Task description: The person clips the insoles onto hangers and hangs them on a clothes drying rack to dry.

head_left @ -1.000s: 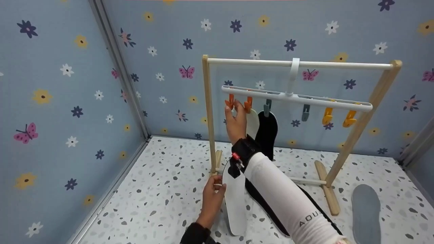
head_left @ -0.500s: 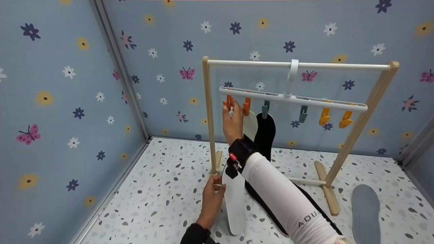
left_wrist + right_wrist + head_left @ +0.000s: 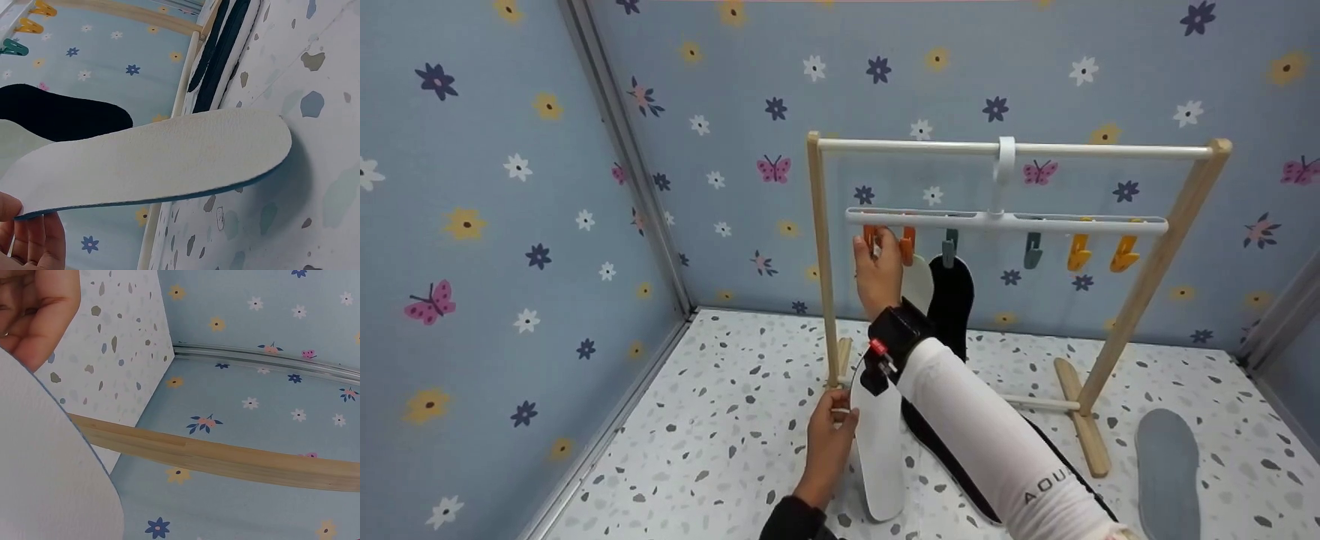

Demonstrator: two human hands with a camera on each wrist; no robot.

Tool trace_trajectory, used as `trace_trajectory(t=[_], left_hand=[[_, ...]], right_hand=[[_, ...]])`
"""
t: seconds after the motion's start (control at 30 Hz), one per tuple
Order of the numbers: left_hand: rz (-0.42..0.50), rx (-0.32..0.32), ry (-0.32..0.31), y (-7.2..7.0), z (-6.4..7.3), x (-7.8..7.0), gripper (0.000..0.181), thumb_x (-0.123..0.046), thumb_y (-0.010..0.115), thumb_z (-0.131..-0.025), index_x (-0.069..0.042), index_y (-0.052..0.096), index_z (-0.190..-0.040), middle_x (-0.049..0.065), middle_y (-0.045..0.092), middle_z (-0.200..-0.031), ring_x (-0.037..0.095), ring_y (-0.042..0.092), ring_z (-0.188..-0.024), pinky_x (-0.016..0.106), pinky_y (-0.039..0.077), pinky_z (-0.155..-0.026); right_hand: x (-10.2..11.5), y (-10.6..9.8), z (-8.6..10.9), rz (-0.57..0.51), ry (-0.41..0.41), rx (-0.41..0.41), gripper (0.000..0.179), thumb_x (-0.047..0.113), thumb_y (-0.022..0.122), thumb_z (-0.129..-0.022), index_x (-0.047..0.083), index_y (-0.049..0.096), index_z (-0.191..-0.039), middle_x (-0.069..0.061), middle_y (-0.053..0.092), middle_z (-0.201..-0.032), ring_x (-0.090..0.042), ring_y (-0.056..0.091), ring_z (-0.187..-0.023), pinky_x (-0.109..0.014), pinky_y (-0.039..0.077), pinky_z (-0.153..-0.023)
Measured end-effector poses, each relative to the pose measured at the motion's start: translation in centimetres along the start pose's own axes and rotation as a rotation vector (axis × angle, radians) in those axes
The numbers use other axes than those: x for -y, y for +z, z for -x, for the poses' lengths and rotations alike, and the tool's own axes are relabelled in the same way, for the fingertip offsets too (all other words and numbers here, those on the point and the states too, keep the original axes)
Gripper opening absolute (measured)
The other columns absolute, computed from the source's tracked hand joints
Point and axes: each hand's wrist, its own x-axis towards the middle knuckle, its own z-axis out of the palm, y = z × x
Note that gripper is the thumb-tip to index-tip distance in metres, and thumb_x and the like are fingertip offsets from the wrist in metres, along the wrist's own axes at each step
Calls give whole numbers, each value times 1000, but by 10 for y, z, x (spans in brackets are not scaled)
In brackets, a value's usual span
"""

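My left hand (image 3: 834,427) pinches the side edge of a white insole (image 3: 879,450), held upright low beside the rack; in the left wrist view its thin blue edge shows. My right hand (image 3: 879,274) is raised to the left end of a white hanger (image 3: 930,219), where its fingers pinch the outermost orange clip (image 3: 869,237). Beside that hand, a cream insole (image 3: 916,279) hangs from the second orange clip (image 3: 907,246). A black insole (image 3: 952,300) hangs from a grey-green clip (image 3: 950,246). The white insole's upper end is partly covered by my right wrist gear.
The hanger hooks onto the white top rail (image 3: 915,145) of a wooden rack (image 3: 1155,262). Another green clip (image 3: 1033,250) and two yellow clips (image 3: 1079,253) hang on its right half. A grey insole (image 3: 1168,472) lies at right; a dark insole (image 3: 945,461) lies under my right forearm.
The hanger's left end has dipped and its right end has risen, so it is now nearly level. My right hand has come down slightly with it. The left hand stays put.
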Motion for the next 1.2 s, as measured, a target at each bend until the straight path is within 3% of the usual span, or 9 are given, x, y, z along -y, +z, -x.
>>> trace_trajectory(t=[0.13, 0.33, 0.73, 0.83, 1.07, 1.2], left_hand=[[2, -2, 7, 2, 0, 2, 23, -2, 57, -90, 0, 53, -112, 12, 56, -103, 16, 52, -82, 29, 47, -66], [-5, -16, 29, 5, -1, 7, 21, -1, 58, -89, -1, 55, -110, 11, 56, -101, 16, 52, -80, 27, 46, -65], [-4, -47, 76, 6, -1, -1, 22, -3, 59, -88, 0, 56, -110, 10, 56, -99, 13, 52, -78, 24, 46, -63], [-3, -40, 70, 6, -1, -6, 22, -1, 58, -89, 0, 56, -110, 11, 56, -100, 14, 52, -79, 24, 46, -64], [6, 4, 75, 2, 13, -39, 21, 1, 53, -91, 4, 54, -112, 16, 56, -103, 20, 53, -84, 27, 46, -70], [22, -1, 69, 3, 9, -35, 21, 0, 54, -91, 2, 54, -113, 14, 56, -104, 19, 53, -84, 27, 46, -71]], right_hand=[[-2, -4, 2, -14, 35, -2, 37, 10, 51, -97, -1, 45, -132, -18, 49, -134, -27, 56, -104, -32, 49, -79], [-9, -14, 5, 8, 53, -10, 38, 11, 54, -96, 0, 47, -132, -17, 49, -135, -27, 46, -126, -38, 42, -100], [-10, -25, 8, 57, 37, 38, 36, 15, 58, -94, 1, 52, -127, -15, 56, -127, -26, 50, -122, -37, 40, -102], [-8, -27, 9, 63, 42, 60, 36, 16, 59, -94, 2, 53, -126, -14, 58, -125, -25, 52, -121, -36, 42, -100], [-8, -35, 9, 51, 69, 90, 33, 16, 61, -93, 3, 56, -123, -13, 60, -123, -25, 55, -117, -37, 46, -95], [-8, -39, 10, 49, 74, 102, 33, 17, 62, -92, 3, 57, -122, -13, 61, -121, -25, 56, -116, -38, 46, -95]])
